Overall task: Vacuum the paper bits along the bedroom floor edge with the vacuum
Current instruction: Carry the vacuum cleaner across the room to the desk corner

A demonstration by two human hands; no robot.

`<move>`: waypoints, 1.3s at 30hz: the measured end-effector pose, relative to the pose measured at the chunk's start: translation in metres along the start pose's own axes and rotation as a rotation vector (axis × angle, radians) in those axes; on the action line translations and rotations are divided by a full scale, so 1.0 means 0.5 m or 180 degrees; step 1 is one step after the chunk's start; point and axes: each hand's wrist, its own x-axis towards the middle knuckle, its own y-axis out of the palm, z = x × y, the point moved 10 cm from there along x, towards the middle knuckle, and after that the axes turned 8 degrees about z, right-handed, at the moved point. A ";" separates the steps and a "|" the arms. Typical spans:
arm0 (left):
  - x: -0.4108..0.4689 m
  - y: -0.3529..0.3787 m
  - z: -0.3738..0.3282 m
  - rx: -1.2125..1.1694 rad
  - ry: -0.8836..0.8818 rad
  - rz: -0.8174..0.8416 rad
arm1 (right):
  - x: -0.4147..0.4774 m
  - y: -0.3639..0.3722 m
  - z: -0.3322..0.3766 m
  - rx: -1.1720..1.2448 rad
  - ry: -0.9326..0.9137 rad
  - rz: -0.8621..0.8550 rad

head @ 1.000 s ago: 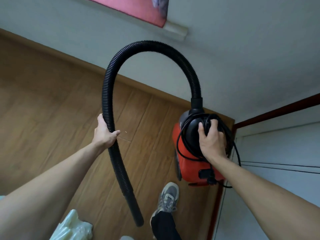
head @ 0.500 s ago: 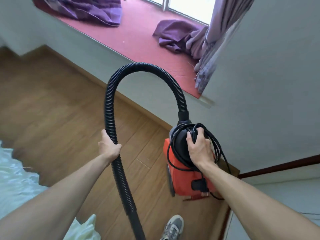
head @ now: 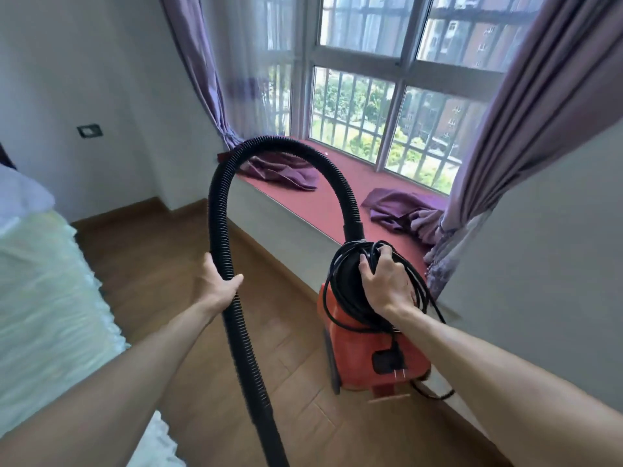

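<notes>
Two hands carry the whole machine here, so the step in hand looks like bringing the vacuum to the work area, not the cleaning itself. Across the top of the frame runs the window (head: 387, 96) with purple curtains (head: 526, 129) at either side, and below it a red sill (head: 323, 193) with purple cloth lying on it. The wooden floor (head: 161, 264) fills the middle of the frame, its edge meeting the low wall under the sill; the bed (head: 43, 291) takes the left side. No paper bits can be made out along that edge from this view. The vacuum (head: 367, 352), an orange body with a black top, sits right of centre, apparently lifted just off the floor. Its black ribbed hose (head: 232, 332) arches from the top up to mid-frame and hangs down to the bottom edge. The right hand (head: 384, 281) is closed over the black top, fingers through the power cord (head: 421, 291) coiled there, the plug (head: 394, 362) dangling against the body. The left hand (head: 217, 284) is wrapped loosely around the hose, thumb across it. The next move probably calls for setting the body down, uncoiling the cord and finding a socket before the nozzle goes to the floor edge.
</notes>
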 end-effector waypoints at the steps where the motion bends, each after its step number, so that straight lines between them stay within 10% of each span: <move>1: -0.003 -0.038 -0.018 -0.0047 0.0056 -0.0091 | 0.001 -0.012 0.041 0.0035 -0.0055 -0.0006; 23: -0.242 -0.806 -0.036 0.0338 -0.0517 -0.2112 | -0.081 0.083 0.828 0.0462 -0.1803 0.1364; 39: -0.894 -1.131 0.107 0.0562 -0.1509 -0.3532 | -0.600 0.273 1.235 0.1106 -0.3273 0.2778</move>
